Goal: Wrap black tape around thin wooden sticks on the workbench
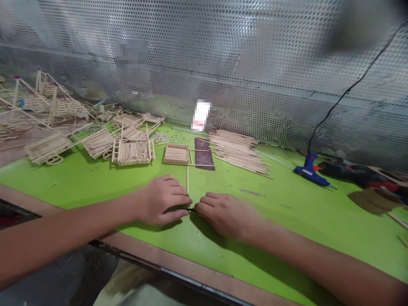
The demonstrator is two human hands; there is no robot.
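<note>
My left hand [166,199] rests low over the green tabletop, its fingers close together and the thumb below them. A thin wooden stick [188,178] points away from me, its near end under the left fingertips. Facing it, my right hand [228,214] has its fingers pressed together, curled toward the left fingertips. A narrow black tool [191,209], perhaps a blade, shows in the small gap between both hands. Most of it is hidden by the fingers. Beyond the hands, a small stick-built tray [176,154] lies beside a dark rectangular plate [204,154].
Several stick-built carts [134,152] stand at the left. Behind the right hand lies a pile of loose sticks [237,148]. A blue glue gun [310,171], its black cord rising, and a tape roll [372,199] are at the right. A perforated metallic sheet [255,85] backs the table.
</note>
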